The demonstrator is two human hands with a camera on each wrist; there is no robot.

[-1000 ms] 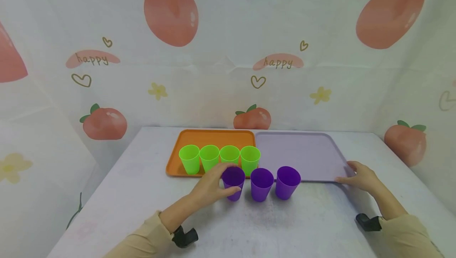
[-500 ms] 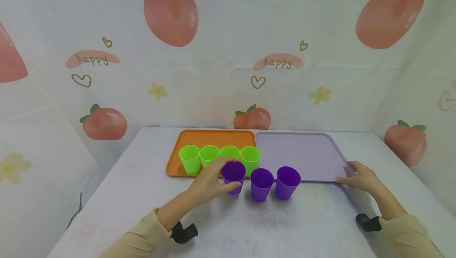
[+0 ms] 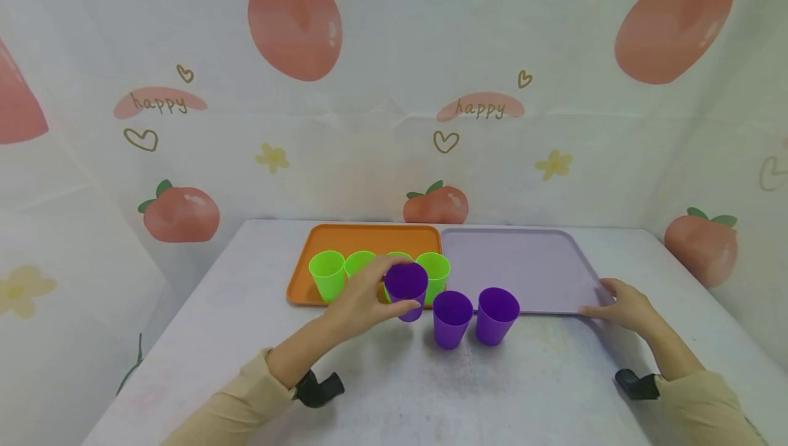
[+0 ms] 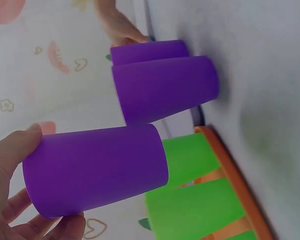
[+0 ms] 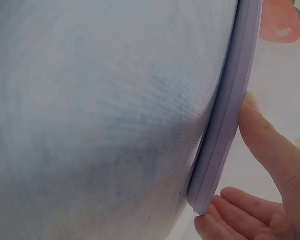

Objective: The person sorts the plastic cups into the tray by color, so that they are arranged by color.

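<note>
My left hand [image 3: 360, 302] grips a purple cup [image 3: 407, 285] near its rim, thumb on one side and fingers on the other. The cup is upright above the table, overlapping the green cups in the head view. In the left wrist view, its purple side [image 4: 95, 170] shows between thumb and fingers. Two more purple cups [image 3: 452, 319] [image 3: 497, 316] stand to its right on the table. My right hand [image 3: 628, 306] holds the near right corner of a lavender tray [image 3: 517, 271]. The right wrist view has the thumb on the tray's rim [image 5: 225, 135] and the fingers around its corner.
An orange tray [image 3: 375, 232] lies left of the lavender one, their edges side by side. Several green cups [image 3: 327, 276] stand in a row along its near side. Behind the white table [image 3: 246, 336] hangs a fruit-patterned cloth [image 3: 382, 42].
My left hand has raised the purple cup off the table and carried it slightly forward, toward the green cups. The right hand and the other two purple cups have stayed put.
</note>
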